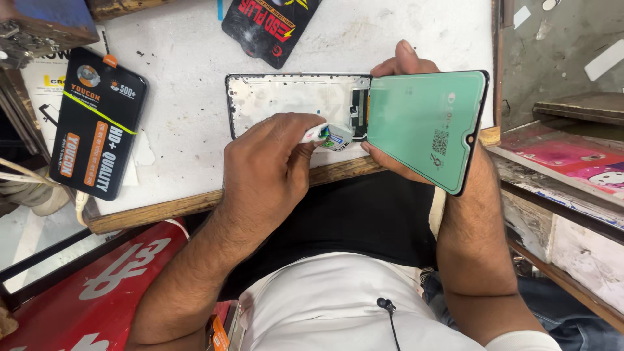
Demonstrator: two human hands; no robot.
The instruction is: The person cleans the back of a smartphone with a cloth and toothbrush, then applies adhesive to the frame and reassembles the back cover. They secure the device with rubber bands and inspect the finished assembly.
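1. At the far left, a black retail box (97,123) with orange and white print lies flat on the white worktop (188,97), tilted a little, well apart from both hands.
2. Near the top edge, a second black packet (270,26) with red and yellow print lies on the worktop, above the phone frame.
3. The phone frame (292,97), a bare metal rectangle with scuffed, whitish insides, lies flat on the worktop near its wooden front edge (195,203).
4. The left hand (270,166) comes in from below, curled in a narrow pinch around a small white tube (331,135) with a blue and green label. The tube's tip sits at the lower right corner of the frame; whether it touches the frame cannot be told.
5. Just right of the tube, a dark strip of parts shows at the frame's right end, beside the screen's edge.
6. The right hand (400,117) holds a phone screen panel (429,127), its back covered in green film with a small square code. The thumb shows above the panel's top left corner and the fingers below its left edge. The panel is tilted up, its left edge meeting the frame's right end.
7. At the far right stands a wooden shelf (572,162) holding a pink printed sheet.
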